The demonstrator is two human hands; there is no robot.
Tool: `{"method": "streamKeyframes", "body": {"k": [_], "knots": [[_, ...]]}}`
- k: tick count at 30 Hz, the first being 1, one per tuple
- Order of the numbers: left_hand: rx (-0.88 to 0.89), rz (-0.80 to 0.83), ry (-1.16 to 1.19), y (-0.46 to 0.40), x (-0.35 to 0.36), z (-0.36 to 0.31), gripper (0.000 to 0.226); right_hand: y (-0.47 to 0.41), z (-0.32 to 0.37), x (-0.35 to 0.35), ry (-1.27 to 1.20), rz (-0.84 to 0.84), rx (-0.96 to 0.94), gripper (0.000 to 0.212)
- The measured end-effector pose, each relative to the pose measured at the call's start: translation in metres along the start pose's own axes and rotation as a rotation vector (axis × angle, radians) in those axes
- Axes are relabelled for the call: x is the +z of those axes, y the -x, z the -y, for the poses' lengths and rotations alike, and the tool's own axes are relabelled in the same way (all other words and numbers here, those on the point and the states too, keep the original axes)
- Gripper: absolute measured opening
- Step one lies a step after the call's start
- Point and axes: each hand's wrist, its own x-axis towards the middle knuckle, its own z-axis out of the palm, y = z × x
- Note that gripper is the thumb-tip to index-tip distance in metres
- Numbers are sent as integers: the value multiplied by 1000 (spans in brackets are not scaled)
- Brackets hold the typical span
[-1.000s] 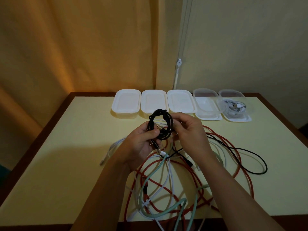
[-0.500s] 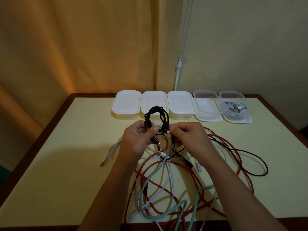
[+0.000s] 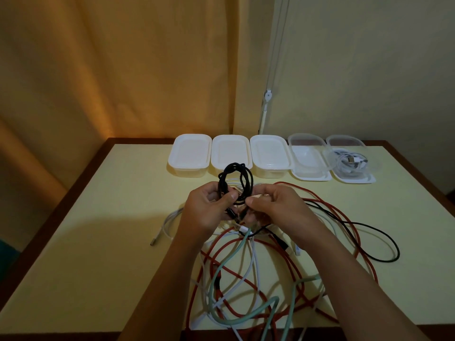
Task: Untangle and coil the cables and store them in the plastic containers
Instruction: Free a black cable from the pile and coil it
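A coiled black cable (image 3: 236, 183) stands upright between my hands above the table's middle. My left hand (image 3: 209, 209) grips the coil's lower left side with thumb and fingers. My right hand (image 3: 273, 205) pinches the coil's lower right side. Below them lies a tangle of cables: red (image 3: 344, 217), mint green (image 3: 246, 313), white (image 3: 170, 222) and another black one (image 3: 384, 242). Along the far edge stand three lidded white containers (image 3: 192, 153), an open clear container (image 3: 309, 161) with nothing in it, and an open clear container (image 3: 364, 168) with a coiled white cable (image 3: 349, 162) inside.
The pale yellow table (image 3: 110, 230) has a dark wooden rim. An orange curtain hangs behind on the left, and a cream wall with a blind cord (image 3: 267, 94) rises on the right.
The coil has been lowered slightly and turned more upright between my hands. My right hand shifted from cupping the coil's side to pinching its lower part.
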Motion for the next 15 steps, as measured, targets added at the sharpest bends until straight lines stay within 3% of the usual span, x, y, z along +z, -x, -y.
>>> {"method": "streamKeyframes", "body": {"k": [2,5,12,15], "knots": [[10,15,-29,0,0,0,6,2,0,2,161,-41,-18,13],[18,30,-73,1,1,0,9,-1,-3,5,319,-127,-75,28],[46,58,-112,2,-3,0,15,-2,-2,5,319,-168,-101,20],[21,160,-30,5,-5,-4,23,-3,-3,4,319,-238,-103,25]]}}
